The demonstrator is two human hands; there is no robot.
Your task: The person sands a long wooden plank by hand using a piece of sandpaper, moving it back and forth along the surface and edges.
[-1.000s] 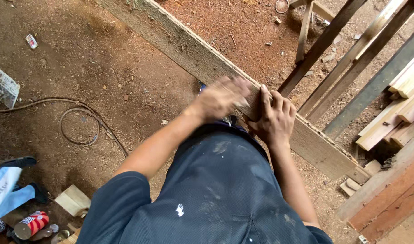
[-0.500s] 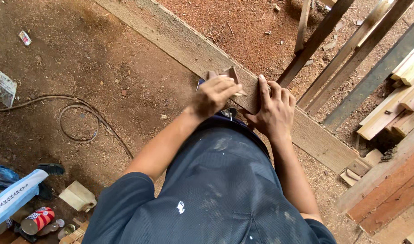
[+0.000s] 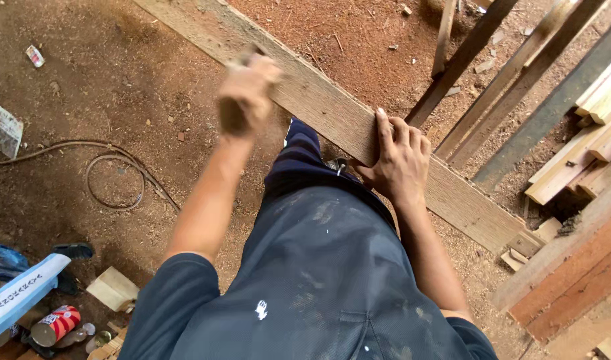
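your right hand [image 3: 400, 159] is pressing flat and open on the plank [image 3: 332, 117]; your blurred left hand [image 3: 247, 93] is gripping something i cannot make out.

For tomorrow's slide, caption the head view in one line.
Right hand braces a long plank; blurred left hand rubs its face.

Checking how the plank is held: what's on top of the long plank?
The right hand lies flat on the plank; the blurred left hand is over it, gripping something unclear. The plank beneath both hands is hidden.
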